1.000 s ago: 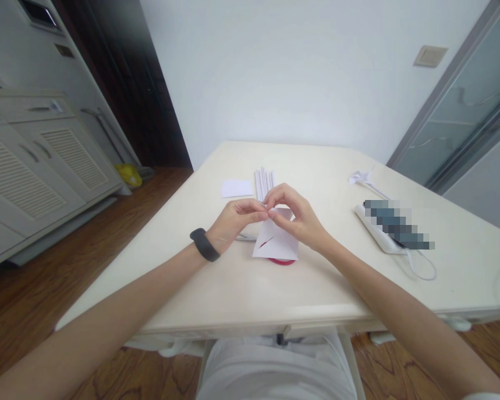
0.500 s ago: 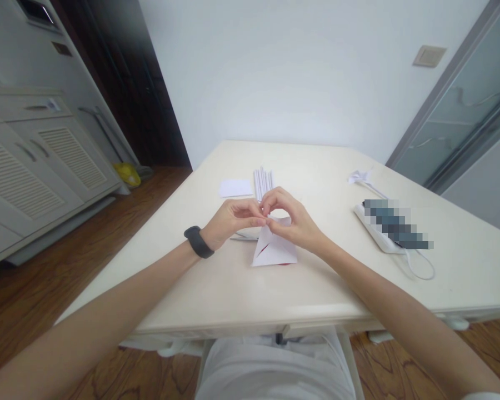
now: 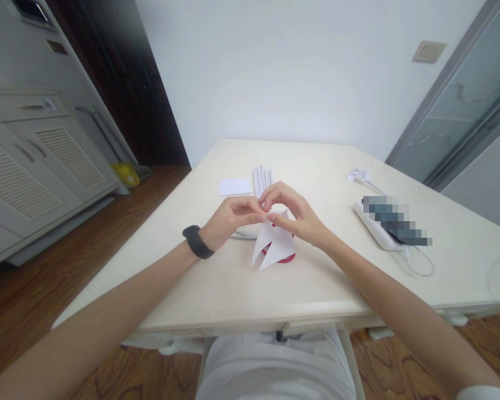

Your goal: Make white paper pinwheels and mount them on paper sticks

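Note:
My left hand [image 3: 232, 221], with a black band on its wrist, and my right hand [image 3: 295, 215] meet over the middle of the cream table [image 3: 233, 289]. Both pinch the top of a white cut paper piece [image 3: 274, 246] whose lower flaps hang in two points. A red round object [image 3: 286, 258] lies on the table under the paper, mostly hidden. Just behind my hands lies a bundle of white paper rolls [image 3: 262, 180].
A small white paper sheet [image 3: 234, 186] lies at the back left. A folded white paper shape [image 3: 358, 175] sits at the back right, near a white power strip with a blurred device [image 3: 394, 225] and a cable. Cabinets stand at left; a glass door at right.
The paper has been lifted and folded inward, so its lower edge now splits into two pointed flaps and the red object under it shows again. Both hands stay together at its top.

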The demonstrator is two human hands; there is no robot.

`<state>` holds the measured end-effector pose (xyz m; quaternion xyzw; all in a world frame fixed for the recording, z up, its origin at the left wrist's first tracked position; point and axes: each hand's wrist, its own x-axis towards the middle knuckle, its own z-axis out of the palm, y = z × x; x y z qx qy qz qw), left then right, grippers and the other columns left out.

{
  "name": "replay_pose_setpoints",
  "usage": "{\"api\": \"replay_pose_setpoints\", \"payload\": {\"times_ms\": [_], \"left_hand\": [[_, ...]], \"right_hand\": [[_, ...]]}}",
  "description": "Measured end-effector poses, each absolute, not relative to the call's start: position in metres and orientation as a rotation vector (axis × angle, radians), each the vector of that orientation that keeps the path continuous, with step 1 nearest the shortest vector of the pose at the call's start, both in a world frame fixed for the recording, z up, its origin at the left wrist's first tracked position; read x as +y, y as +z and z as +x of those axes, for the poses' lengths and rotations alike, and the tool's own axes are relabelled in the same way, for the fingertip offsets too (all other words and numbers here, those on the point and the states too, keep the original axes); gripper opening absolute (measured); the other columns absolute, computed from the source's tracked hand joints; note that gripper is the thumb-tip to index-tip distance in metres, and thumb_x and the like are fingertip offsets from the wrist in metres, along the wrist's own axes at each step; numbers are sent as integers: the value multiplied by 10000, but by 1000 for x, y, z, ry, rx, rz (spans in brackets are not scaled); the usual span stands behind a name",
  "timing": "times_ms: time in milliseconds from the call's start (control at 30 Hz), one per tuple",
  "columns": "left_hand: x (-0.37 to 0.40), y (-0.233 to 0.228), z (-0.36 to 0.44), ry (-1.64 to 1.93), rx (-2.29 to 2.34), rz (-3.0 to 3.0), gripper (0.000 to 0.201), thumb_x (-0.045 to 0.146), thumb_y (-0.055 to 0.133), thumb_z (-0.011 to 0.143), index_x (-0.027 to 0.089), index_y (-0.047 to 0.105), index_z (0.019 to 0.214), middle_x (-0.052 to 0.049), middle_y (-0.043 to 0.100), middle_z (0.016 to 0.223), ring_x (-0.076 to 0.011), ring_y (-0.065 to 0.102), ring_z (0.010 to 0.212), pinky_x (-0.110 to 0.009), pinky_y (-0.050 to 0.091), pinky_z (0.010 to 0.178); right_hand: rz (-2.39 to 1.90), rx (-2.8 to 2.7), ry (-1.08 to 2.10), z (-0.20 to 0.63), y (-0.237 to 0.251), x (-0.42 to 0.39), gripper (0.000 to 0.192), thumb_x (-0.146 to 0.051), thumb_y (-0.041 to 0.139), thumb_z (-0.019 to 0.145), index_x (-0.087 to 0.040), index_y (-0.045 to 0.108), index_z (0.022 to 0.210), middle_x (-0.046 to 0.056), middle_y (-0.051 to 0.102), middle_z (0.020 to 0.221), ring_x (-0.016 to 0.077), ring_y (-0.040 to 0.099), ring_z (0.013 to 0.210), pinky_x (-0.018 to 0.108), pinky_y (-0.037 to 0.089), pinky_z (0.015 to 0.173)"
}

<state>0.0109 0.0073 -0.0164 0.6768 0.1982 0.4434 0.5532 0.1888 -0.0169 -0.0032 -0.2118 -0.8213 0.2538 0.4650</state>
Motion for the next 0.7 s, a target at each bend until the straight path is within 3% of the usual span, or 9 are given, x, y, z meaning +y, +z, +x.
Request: {"api": "replay_pose_setpoints", "payload": {"times_ms": [333,700], "left_hand": [[11,-18,9,959,411,1581,112,182,706,683,152,614,627,-24,642,795,-139,587,774,-280,443,730],[5,-12,11,939,449,1658,138,232,689,703,147,606,633,-8,581,688,-127,545,693,-263,419,693]], "right_hand": [[-524,-2016,672,190,-4,-18,92,-284,554,826,-201,535,858,60,523,987,163,518,939,366,446,859],[-505,-1879,785,196,-3,-11,121,-302,504,844,-193,554,851,50,526,959,165,523,940,354,421,876]]}}
